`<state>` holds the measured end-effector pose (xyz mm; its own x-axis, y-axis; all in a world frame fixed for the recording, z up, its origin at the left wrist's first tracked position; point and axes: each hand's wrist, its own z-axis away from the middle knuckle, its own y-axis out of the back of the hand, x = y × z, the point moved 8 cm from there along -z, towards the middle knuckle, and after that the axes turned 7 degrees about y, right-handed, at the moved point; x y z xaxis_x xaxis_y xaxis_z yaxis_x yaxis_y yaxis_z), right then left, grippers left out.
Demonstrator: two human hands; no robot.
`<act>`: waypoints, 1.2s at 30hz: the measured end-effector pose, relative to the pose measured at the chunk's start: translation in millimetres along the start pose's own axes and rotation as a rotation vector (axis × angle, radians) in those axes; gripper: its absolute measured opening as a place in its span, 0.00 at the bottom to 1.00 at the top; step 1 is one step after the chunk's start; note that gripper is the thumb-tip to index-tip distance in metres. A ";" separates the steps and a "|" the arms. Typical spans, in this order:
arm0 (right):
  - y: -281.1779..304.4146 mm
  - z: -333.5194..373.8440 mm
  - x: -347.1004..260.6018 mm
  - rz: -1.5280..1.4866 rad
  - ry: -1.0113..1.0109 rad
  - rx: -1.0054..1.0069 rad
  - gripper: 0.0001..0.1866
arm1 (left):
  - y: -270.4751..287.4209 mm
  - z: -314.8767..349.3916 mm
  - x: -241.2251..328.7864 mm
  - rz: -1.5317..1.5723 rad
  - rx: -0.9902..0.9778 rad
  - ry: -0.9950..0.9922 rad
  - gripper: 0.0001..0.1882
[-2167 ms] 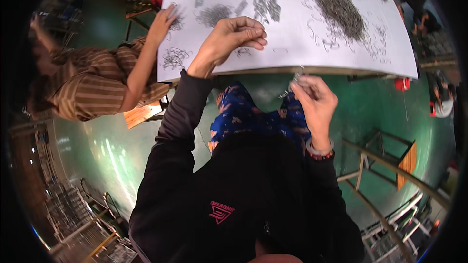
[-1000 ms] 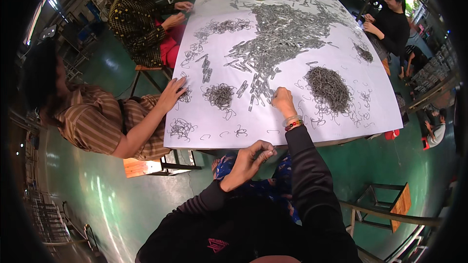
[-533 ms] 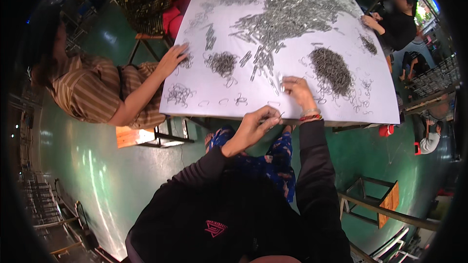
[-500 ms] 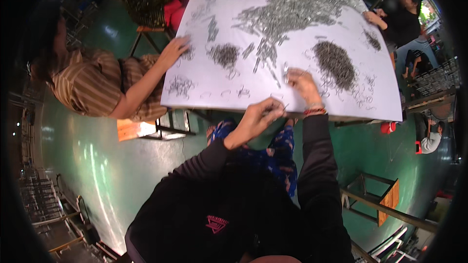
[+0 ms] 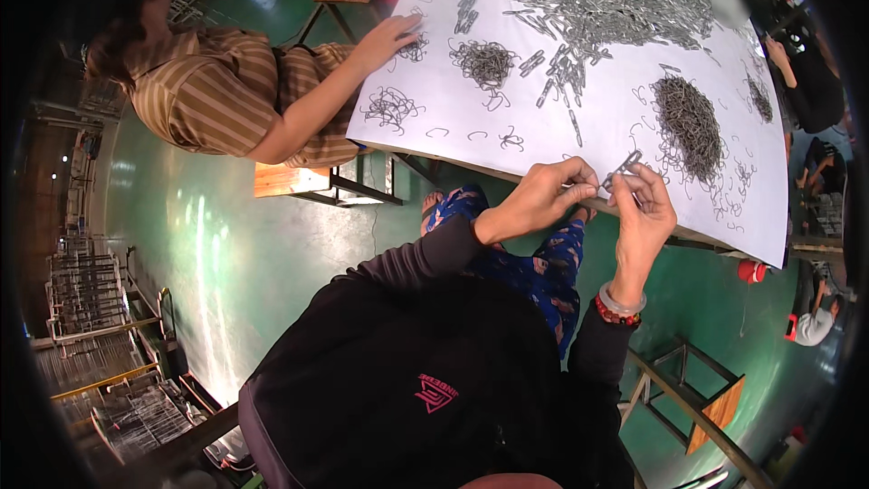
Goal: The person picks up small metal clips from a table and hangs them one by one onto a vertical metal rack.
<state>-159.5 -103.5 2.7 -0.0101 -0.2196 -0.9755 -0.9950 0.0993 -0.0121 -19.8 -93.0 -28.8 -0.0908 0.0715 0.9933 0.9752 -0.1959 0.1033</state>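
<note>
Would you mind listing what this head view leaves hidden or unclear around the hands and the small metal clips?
- Thin grey metal clip strip, head view: shape too small to tell.
- Left hand: palm side turned away, contents hidden.
- Right hand: fingertip grip blurred.
- White sheet-covered table: far edge cut off by the frame.
- Dark pile of wire clips: single pieces indistinct.

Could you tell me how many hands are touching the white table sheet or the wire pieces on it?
3 hands: the wearer's left hand and right hand pinching a metal clip at the near edge, and a co-worker's hand at the left edge. Others at the far right may be hidden.
</note>
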 end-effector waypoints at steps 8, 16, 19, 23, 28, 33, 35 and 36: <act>0.8 6.0 11.3 -0.073 -0.015 0.101 0.10 | 12.4 3.9 -6.0 -0.161 0.060 -0.067 0.12; 12.7 19.3 8.4 -0.107 -0.046 0.075 0.09 | 132.6 -39.7 -79.7 -1.061 0.446 0.138 0.09; 15.7 22.1 13.7 -0.094 -0.070 0.071 0.10 | 133.4 -47.3 -92.6 -1.143 0.467 0.157 0.08; 21.5 29.3 27.3 -0.062 -0.092 0.077 0.10 | 108.5 -47.3 -60.1 -0.803 0.406 0.072 0.08; 13.7 38.5 48.1 -0.021 -0.086 0.040 0.08 | 21.8 -12.8 7.5 -0.068 0.018 0.132 0.06; 8.2 48.4 45.6 -0.063 -0.060 0.078 0.08 | -9.2 1.3 29.5 -0.170 0.041 -0.160 0.06; 4.4 52.1 45.6 -0.058 -0.062 0.078 0.08 | -8.6 4.4 25.2 -0.176 0.085 -0.165 0.06; 3.0 53.5 45.4 -0.045 -0.057 0.075 0.08 | -7.5 6.1 23.6 -0.178 0.109 -0.168 0.06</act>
<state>-157.6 -61.3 -53.4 0.0422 -0.1699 -0.9846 -0.9840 0.1635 -0.0704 -28.0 -83.8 -6.5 -0.2372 0.2584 0.9364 0.9636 -0.0600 0.2606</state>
